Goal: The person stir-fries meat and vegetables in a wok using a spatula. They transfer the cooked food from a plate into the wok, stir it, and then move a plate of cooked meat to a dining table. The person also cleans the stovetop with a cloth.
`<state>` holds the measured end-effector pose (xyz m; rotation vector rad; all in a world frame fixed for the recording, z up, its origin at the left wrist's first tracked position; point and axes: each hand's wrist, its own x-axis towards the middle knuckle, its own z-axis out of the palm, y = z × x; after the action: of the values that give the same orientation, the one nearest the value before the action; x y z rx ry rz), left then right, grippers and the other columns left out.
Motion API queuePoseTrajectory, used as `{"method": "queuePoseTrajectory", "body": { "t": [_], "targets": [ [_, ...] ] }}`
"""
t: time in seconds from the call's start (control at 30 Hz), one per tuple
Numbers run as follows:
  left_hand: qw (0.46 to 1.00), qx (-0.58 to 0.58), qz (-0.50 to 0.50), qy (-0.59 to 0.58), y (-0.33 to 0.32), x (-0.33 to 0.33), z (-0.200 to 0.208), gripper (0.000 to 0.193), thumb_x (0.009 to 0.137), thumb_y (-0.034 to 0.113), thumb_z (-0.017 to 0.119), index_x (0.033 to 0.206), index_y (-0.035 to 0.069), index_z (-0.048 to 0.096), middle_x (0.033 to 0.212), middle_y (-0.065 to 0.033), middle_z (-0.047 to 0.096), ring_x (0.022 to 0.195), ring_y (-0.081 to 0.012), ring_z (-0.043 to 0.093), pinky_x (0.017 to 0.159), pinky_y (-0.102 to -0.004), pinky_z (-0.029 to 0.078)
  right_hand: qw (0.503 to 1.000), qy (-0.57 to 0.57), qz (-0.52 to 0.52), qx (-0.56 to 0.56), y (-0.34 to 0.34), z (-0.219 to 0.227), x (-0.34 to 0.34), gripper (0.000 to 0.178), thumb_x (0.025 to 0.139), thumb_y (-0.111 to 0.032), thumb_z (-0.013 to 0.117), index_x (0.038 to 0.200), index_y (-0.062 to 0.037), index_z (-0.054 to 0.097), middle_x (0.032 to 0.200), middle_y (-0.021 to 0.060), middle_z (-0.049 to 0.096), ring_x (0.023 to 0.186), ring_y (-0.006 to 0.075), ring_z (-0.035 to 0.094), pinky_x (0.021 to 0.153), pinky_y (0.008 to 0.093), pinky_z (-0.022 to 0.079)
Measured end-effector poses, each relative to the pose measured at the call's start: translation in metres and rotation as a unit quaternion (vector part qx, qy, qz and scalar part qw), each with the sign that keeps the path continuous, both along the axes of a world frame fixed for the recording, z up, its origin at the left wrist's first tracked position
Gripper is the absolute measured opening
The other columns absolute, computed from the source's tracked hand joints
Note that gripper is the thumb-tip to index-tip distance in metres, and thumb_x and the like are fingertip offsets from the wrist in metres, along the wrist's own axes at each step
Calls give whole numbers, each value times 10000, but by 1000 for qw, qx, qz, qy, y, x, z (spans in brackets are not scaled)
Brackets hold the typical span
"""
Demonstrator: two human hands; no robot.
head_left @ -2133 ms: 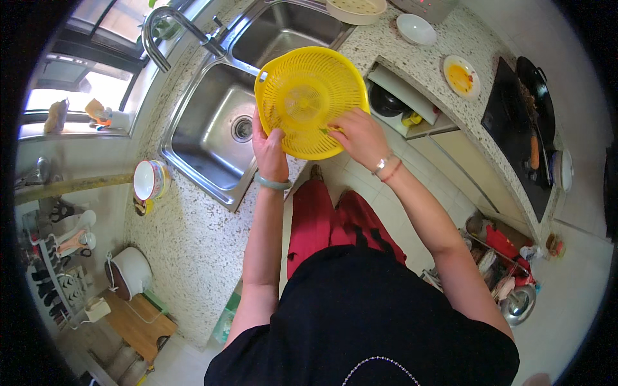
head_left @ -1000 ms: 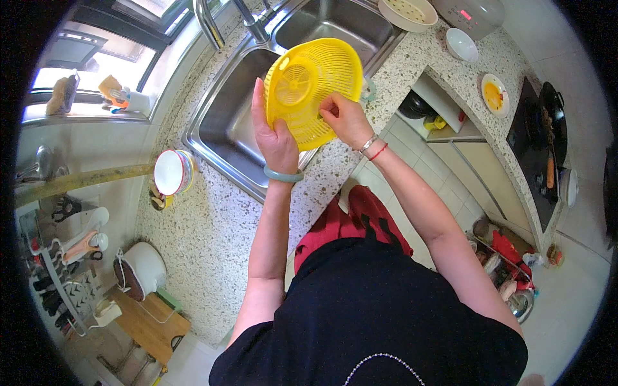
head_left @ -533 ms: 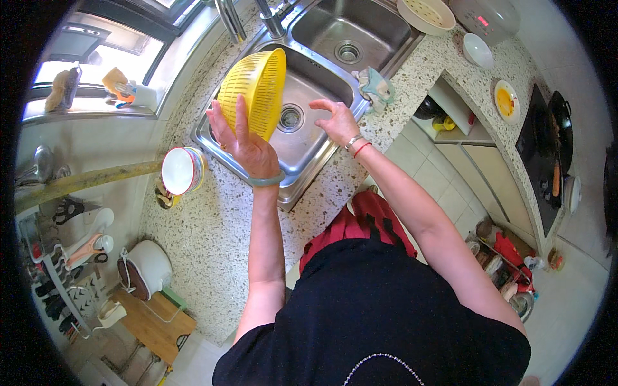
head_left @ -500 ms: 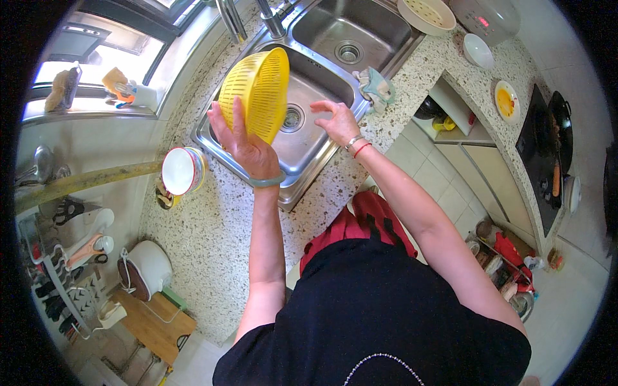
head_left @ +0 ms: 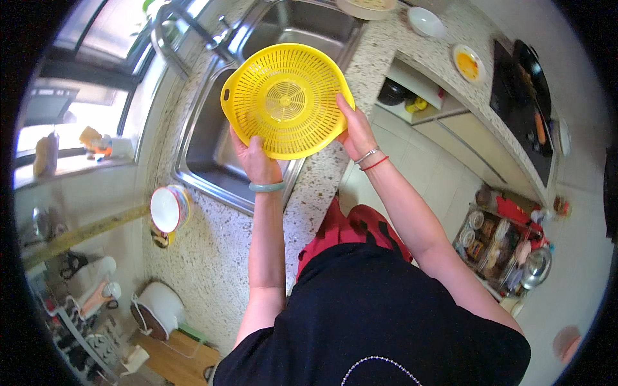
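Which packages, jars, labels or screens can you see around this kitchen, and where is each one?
Jars and tins: crowded in a wire rack on the floor, lower right; round lids, mixed colours, too small to tell apart.
Yellow container: in the open cupboard under the counter, beside a dark pot.
Bottle: on the window sill, far left; pale and blurred.
No screens or signs show. Both hands hold only a yellow colander over the sink.

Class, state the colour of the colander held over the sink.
Bright yellow all over, with slotted holes; the colander shows best in the head view.
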<state>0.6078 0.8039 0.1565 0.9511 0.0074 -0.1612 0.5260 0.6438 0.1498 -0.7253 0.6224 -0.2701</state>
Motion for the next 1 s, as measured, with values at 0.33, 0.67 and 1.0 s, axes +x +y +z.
{"method": "queuePoseTrajectory", "body": {
  "t": [0.33,0.67,1.0],
  "targets": [
    [934,22,-346,85,-107,-137,2,532,808,-27,513,1314,51,368,1223,-69,491,1102,-197,479,944,-327,389,952,-5,-306,33,-32,-6,-196,451,902,-390,533,1189,-45,486,1087,69,600,950,166,612,727,357,555],
    [704,46,-704,81,-124,-404,-21,579,747,-114,407,1304,30,342,1242,-128,465,1107,-273,492,897,-401,458,786,81,-606,-92,77,-9,-510,364,918,-302,507,1165,-35,513,965,56,632,825,122,635,646,284,557],
    [452,183,-873,11,-25,-668,-56,553,867,52,521,1360,143,287,1239,-90,475,1089,-233,517,760,-417,535,581,19,-813,38,258,-81,-711,347,936,-253,453,1197,-24,447,1090,114,579,935,219,617,727,376,557]
  ]
}}
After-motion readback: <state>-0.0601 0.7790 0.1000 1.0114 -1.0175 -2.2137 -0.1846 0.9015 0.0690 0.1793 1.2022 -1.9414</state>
